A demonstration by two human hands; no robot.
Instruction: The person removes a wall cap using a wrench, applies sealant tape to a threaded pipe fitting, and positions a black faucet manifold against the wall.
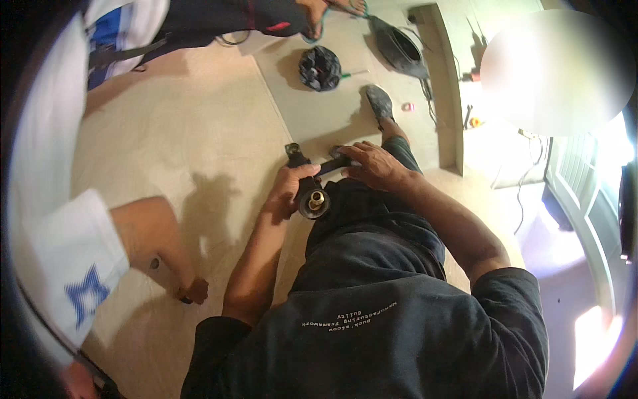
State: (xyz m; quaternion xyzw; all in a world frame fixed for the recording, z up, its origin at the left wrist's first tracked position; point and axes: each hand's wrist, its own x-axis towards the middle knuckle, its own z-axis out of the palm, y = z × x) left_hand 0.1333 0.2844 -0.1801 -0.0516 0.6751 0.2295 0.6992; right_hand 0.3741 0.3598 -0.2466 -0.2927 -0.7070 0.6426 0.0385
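My left hand [292, 185] is wrapped round a dark tool-like part with a round collar [314, 203] at its near end. Brass shows in the middle of the collar, and a small greenish end juts out beyond my fingers. From this part a black bar [334, 165] reaches to the right. My right hand [375, 166] is closed over the far end of that bar, its fingertips partly hidden. The whole piece is held above my lap, next to my left thigh.
On the left, a person in white [93, 246] has a bent arm near me. Another person's sandalled feet [325, 13] are at the top. On the floor lie a round black-lined container [320, 68], a green-handled tool [352, 74] and an open black bag-like object [399, 50]. A ledge [448, 100] runs along the right.
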